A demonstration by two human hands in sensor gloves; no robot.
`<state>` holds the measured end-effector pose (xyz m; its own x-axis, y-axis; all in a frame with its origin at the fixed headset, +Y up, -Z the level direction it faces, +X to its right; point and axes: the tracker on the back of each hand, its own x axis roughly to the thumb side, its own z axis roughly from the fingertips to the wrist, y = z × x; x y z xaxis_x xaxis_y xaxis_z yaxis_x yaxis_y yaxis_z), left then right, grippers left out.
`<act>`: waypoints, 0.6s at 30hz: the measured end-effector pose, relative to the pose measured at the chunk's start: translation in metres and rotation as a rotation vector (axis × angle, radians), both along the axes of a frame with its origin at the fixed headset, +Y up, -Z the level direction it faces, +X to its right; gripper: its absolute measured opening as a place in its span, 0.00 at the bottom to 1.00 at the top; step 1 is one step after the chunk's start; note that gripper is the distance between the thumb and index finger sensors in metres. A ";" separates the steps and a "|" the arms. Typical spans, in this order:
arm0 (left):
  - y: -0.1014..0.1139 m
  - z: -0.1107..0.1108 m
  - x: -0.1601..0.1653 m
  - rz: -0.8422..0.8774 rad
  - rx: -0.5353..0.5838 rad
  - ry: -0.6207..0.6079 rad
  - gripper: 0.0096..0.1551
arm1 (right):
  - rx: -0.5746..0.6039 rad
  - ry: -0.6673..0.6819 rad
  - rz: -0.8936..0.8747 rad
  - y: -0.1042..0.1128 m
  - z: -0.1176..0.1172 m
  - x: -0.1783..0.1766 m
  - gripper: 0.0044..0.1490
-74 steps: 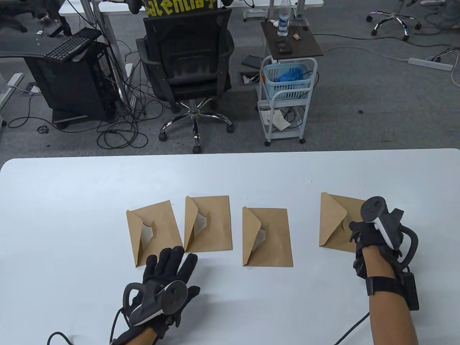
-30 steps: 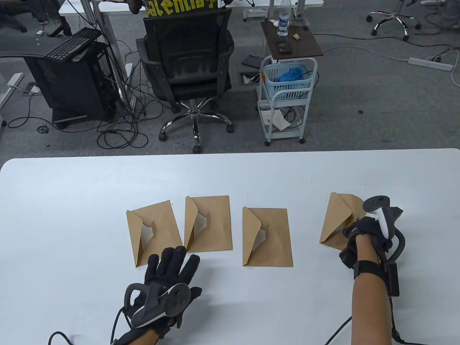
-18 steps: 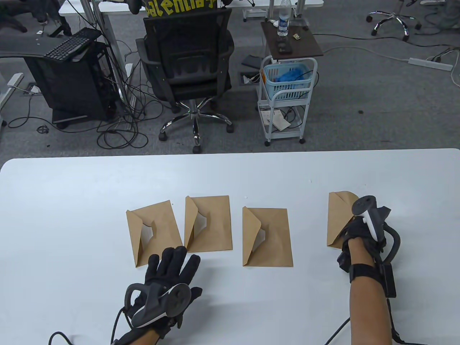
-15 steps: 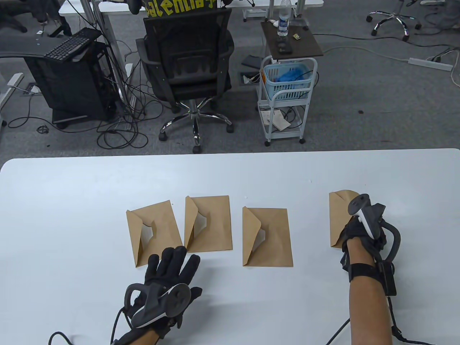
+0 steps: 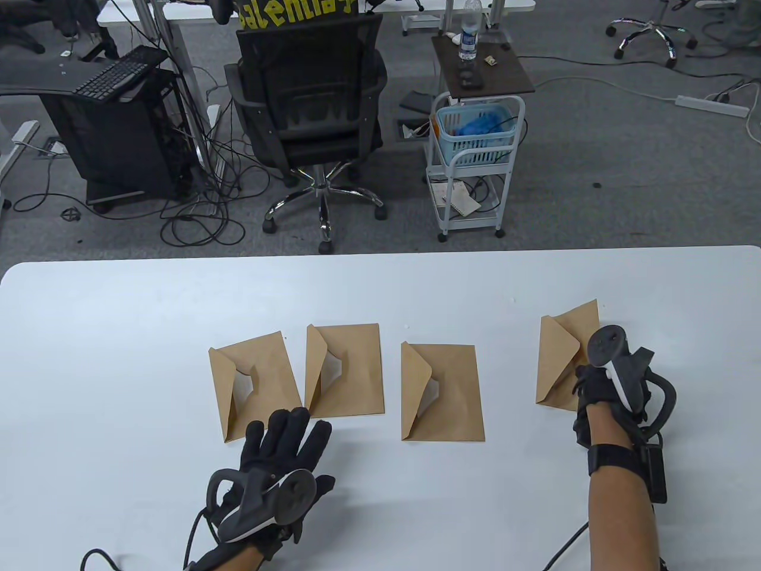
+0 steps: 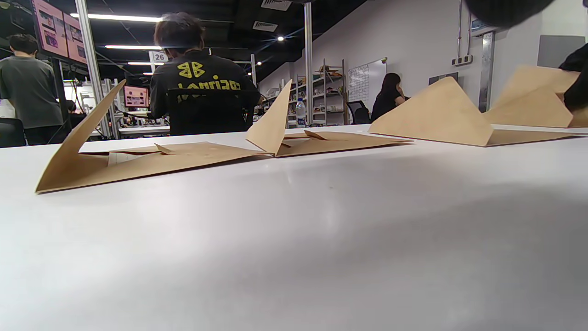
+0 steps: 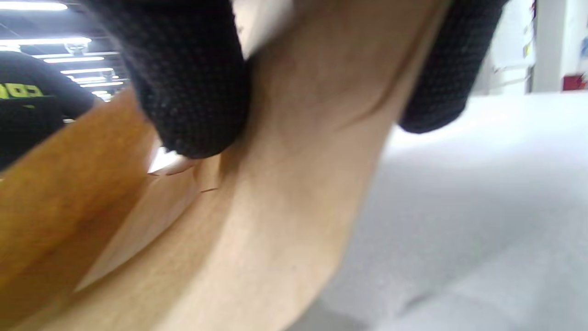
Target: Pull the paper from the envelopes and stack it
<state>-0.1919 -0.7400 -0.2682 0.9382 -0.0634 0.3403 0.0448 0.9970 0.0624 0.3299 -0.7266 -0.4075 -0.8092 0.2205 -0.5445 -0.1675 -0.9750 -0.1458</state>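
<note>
Your right hand (image 5: 601,388) grips the rightmost envelope (image 5: 559,363), and over the last couple of seconds you have tipped it up: it lay flat on the white table (image 5: 119,333), and now its far right corner stands raised while its left part sits low, near or on the table. In the right wrist view the brown paper bows between your gloved fingers (image 7: 193,92), one finger pressed on the inside face and another behind the right edge, so the hold is narrow and closed on the envelope itself. No sheet has come out of it yet; a pale strip near the top of that view may be the paper inside, though I cannot be sure. Your left hand (image 5: 279,458) has not moved; it rests flat with fingers spread, at the near edge of the two left envelopes (image 5: 255,383), holding nothing. The middle envelope (image 5: 443,392) lies untouched, white paper showing at its flap. You are likely at the very start, with all four left to empty.
</note>
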 end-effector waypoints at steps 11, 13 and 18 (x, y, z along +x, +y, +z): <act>-0.001 0.000 0.002 0.001 -0.004 -0.010 0.46 | 0.167 0.185 -0.303 0.023 0.037 -0.010 0.23; 0.000 -0.001 0.002 0.003 0.009 -0.018 0.46 | 0.215 0.214 -0.449 0.027 0.045 -0.011 0.24; 0.003 -0.001 0.000 0.023 0.026 -0.010 0.46 | 0.276 0.333 -0.719 0.035 0.066 -0.027 0.25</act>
<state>-0.1923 -0.7366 -0.2695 0.9362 -0.0503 0.3477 0.0206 0.9959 0.0885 0.3030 -0.6919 -0.3416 -0.5298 0.8342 -0.1534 -0.8110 -0.5512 -0.1964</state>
